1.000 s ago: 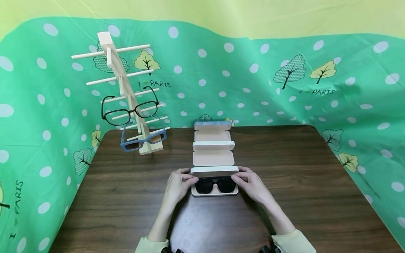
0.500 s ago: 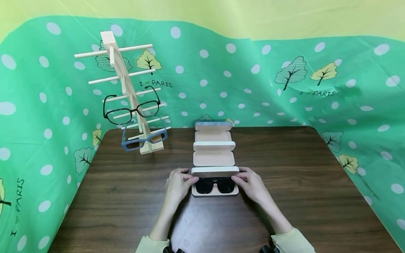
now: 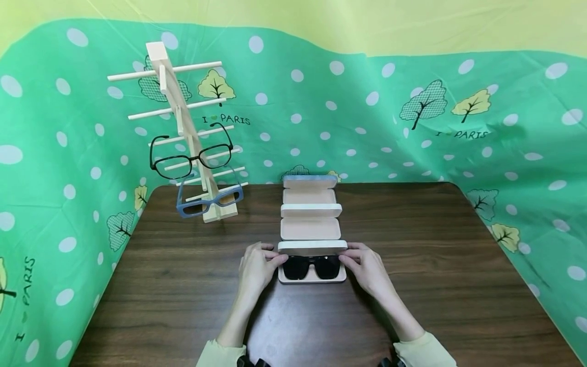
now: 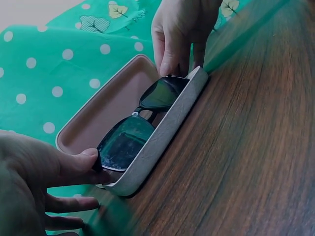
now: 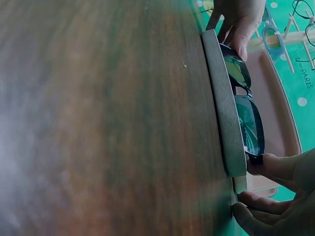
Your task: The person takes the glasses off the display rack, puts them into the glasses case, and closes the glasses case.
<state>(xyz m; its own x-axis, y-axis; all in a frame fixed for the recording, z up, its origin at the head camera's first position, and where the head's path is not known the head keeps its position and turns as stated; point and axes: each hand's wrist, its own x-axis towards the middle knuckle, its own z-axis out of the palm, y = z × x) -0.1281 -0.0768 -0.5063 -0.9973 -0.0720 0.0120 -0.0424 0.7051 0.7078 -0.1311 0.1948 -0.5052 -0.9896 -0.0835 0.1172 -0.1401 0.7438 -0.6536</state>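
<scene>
Black sunglasses (image 3: 297, 268) sit in the nearest open case (image 3: 313, 249) on the desk (image 3: 316, 326); at the case's two ends, left hand (image 3: 257, 266) and right hand (image 3: 368, 268), fingers partly curled, pinch the frame's corners.

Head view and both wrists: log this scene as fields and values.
left hand: pinches one end of the sunglasses
right hand: pinches the other end
sunglasses: black, partly inside the front case
front case: open, on the table
middle case and back case: open, behind it
wooden rack: holds black-framed glasses above blue glasses
</scene>
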